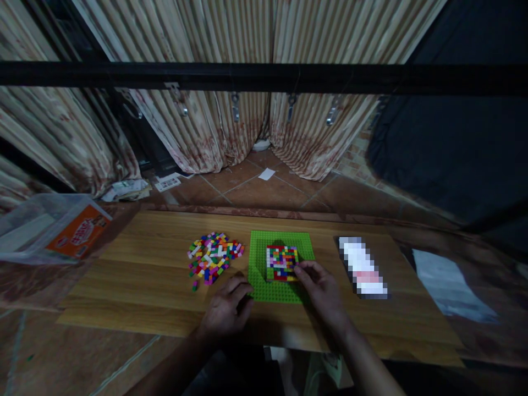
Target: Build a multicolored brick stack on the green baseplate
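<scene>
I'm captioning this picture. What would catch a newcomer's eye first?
Most likely the bright green baseplate near the middle of the wooden table, bearing a multicoloured brick block with the right hand at its right edge. Next, perhaps, the heap of loose bricks left of the baseplate, then the orange label on the clear plastic box at the picture's far left.

Right hand at brick block — green baseplate beneath
</scene>
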`<state>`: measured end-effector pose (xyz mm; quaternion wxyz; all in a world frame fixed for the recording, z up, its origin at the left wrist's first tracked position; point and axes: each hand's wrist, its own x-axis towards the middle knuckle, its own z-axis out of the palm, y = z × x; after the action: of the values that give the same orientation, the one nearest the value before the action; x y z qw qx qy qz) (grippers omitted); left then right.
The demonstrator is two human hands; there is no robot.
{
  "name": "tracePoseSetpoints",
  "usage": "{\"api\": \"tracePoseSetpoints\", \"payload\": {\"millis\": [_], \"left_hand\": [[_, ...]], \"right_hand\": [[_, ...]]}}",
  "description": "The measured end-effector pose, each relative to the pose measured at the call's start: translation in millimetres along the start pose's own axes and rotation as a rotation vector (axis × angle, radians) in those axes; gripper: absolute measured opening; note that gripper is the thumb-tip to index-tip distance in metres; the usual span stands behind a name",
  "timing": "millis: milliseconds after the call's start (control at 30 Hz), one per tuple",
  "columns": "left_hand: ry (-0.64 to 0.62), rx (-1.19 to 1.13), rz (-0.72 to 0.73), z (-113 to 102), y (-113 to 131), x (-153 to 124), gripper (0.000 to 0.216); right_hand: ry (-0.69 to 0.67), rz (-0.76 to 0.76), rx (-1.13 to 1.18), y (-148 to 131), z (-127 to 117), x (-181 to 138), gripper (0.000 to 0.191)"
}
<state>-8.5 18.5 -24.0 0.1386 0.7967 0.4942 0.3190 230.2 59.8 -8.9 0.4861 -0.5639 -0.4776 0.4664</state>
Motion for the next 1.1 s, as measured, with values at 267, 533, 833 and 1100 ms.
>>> {"api": "tracePoseSetpoints", "payload": {"millis": [267,533,833,1100], "left_hand": [[-0.007,0.004,-0.015,2.3,-2.7,-1.7,0.018],[0.001,0.004,0.000,2.1,-2.9,-1.2,0.018],[-0.006,-0.003,-0.010,0.0,0.3,-0.6,0.017],[0.007,0.003,-0.005,-1.0,2.3,0.3,0.016]], "right_hand": [[-0.003,0.061,-0.043,9.5,1.9,4.5,0.039],[0.015,0.082,-0.035,14.6,4.1,6.3,0.043],[-0.084,0.229,0.161,-9.5,-12.3,5.0,0.039],[-0.156,0.224,0.143,-10.2,-15.2,5.9,0.030]]}}
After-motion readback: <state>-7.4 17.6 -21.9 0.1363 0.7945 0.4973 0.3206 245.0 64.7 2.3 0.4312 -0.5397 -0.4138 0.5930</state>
